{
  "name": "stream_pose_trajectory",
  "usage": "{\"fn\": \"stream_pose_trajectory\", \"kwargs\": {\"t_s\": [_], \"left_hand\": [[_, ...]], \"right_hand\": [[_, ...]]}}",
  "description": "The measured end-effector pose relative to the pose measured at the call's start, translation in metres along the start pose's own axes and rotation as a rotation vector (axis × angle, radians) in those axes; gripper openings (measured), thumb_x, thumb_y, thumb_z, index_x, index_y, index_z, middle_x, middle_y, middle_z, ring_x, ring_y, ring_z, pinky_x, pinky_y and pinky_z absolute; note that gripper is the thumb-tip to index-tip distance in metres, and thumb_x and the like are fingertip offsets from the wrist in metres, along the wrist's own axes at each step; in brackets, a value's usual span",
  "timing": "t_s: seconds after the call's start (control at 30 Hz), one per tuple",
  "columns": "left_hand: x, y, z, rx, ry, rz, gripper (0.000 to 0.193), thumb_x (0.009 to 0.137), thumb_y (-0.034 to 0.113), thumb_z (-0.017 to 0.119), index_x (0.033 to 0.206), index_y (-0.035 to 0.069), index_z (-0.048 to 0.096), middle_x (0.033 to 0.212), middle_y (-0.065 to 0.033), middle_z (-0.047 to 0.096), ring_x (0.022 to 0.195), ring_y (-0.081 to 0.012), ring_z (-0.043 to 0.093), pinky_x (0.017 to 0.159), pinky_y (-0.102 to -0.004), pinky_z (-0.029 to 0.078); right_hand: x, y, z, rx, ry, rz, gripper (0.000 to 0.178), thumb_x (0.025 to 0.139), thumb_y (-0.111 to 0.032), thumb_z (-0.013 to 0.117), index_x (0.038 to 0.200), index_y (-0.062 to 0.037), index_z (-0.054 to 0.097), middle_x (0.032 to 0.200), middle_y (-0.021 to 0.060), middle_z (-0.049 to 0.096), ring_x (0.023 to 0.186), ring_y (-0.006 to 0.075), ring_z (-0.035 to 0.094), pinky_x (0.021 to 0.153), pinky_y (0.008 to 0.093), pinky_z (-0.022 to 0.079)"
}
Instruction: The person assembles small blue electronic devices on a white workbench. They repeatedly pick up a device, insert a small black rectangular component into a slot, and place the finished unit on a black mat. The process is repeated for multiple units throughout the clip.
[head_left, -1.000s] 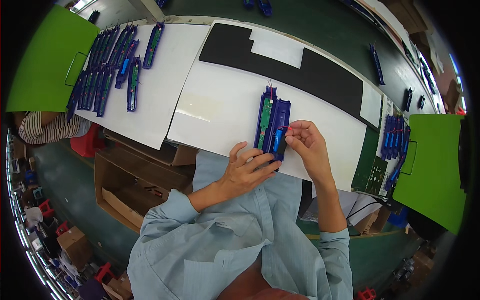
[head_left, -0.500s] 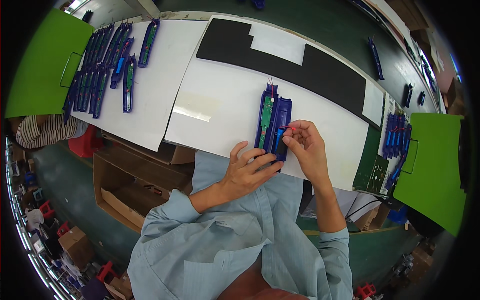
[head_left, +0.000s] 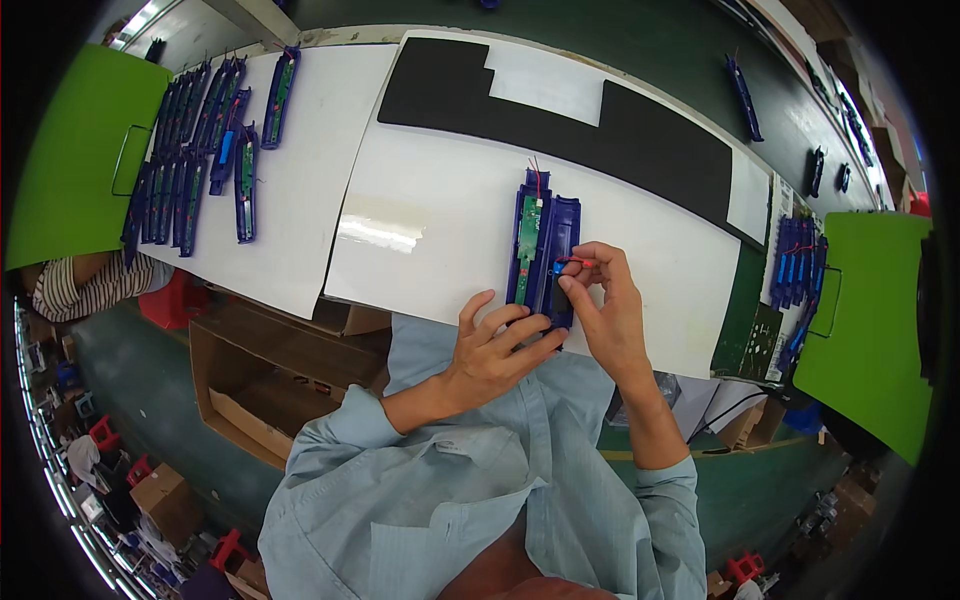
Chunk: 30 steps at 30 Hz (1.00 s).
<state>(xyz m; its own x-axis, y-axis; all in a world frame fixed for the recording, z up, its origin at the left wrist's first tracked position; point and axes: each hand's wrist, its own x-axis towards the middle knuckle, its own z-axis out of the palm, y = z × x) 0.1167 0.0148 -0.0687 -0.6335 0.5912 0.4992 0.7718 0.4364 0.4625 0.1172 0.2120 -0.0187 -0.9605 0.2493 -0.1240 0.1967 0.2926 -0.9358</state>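
Note:
Two long dark-blue plastic housing halves lie side by side before me on a white work surface. The left housing half (head_left: 514, 262) carries a green circuit board (head_left: 528, 232), with thin red and black wires at its top. The right housing half (head_left: 566, 222) has a small blue battery (head_left: 557, 269) near its lower part, partly covered by fingers. My left hand (head_left: 495, 350) is curled over the lower ends of both halves, one finger lifted. My right hand (head_left: 612, 315) pinches at the blue battery and its short lead with a red end (head_left: 587, 264); the exact grip is partly hidden.
Behind lies a notched black mat (head_left: 650, 145). Several housings with boards (head_left: 185, 195) fill the left table beside a green panel (head_left: 85, 160). More housings with blue batteries (head_left: 793, 262) stand right, near another green panel (head_left: 870, 310). A cardboard box (head_left: 235, 375) sits below left.
My right hand has tipped slightly inward, and less of the blue battery shows. My left hand stays on the lower ends of the housings. The whole view has shifted a little.

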Motion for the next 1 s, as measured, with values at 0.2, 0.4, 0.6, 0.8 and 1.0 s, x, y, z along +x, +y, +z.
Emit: {"fn": "stream_pose_trajectory", "kwargs": {"t_s": [0.2, 0.4, 0.6, 0.8, 1.0], "left_hand": [[0.003, 0.003, -0.016, -0.121, -0.115, -0.055, 0.044, 0.080, 0.028, 0.090, 0.123, 0.027, 0.080, 0.129, 0.0079, 0.067, 0.122, -0.0183, 0.057, 0.122, -0.0536, 0.028], [0.082, -0.064, -0.070, 0.013, -0.025, -0.088, 0.036, 0.091, 0.012, 0.079, 0.126, 0.017, 0.074, 0.136, -0.0045, 0.065, 0.130, -0.0225, 0.059, 0.123, -0.0565, 0.026], [0.150, -0.163, -0.043, 0.228, 0.034, -0.172, 0.035, 0.096, 0.020, 0.077, 0.130, 0.016, 0.072, 0.144, -0.0057, 0.062, 0.145, -0.0252, 0.051, 0.123, -0.0527, 0.026], [0.146, -0.178, -0.021, 0.170, 0.012, -0.291, 0.040, 0.096, 0.028, 0.079, 0.134, 0.020, 0.072, 0.150, -0.0034, 0.060, 0.148, -0.0248, 0.047, 0.124, -0.0527, 0.025], [0.146, -0.177, -0.020, 0.170, 0.054, -0.246, 0.038, 0.095, 0.024, 0.079, 0.133, 0.018, 0.072, 0.148, -0.0042, 0.061, 0.146, -0.0267, 0.049, 0.123, -0.0510, 0.027]], "right_hand": [[0.006, -0.008, -0.016, -0.026, -0.097, -0.027, 0.042, 0.095, 0.004, 0.073, 0.134, -0.0036, 0.060, 0.109, 0.0075, 0.069, 0.093, 0.0148, 0.066, 0.088, 0.0315, 0.056], [0.105, -0.037, -0.051, -0.125, 0.036, -0.287, 0.017, 0.100, 0.000, 0.066, 0.116, -0.0011, 0.072, 0.105, 0.0081, 0.072, 0.088, 0.0156, 0.068, 0.082, 0.0285, 0.055], [0.244, -0.027, 0.039, -0.406, 0.003, -0.587, 0.029, 0.098, -0.009, 0.071, 0.126, -0.0013, 0.070, 0.115, 0.0194, 0.074, 0.104, 0.0353, 0.071, 0.091, 0.0427, 0.057], [0.255, -0.014, 0.068, -0.512, 0.078, -0.632, 0.037, 0.092, -0.004, 0.075, 0.128, -0.0016, 0.068, 0.114, 0.0151, 0.077, 0.111, 0.0362, 0.069, 0.096, 0.0470, 0.056], [0.253, -0.015, 0.056, -0.233, 0.085, -0.498, 0.037, 0.094, -0.005, 0.074, 0.130, -0.0028, 0.067, 0.119, 0.0171, 0.075, 0.103, 0.0335, 0.072, 0.090, 0.0431, 0.058]]}}
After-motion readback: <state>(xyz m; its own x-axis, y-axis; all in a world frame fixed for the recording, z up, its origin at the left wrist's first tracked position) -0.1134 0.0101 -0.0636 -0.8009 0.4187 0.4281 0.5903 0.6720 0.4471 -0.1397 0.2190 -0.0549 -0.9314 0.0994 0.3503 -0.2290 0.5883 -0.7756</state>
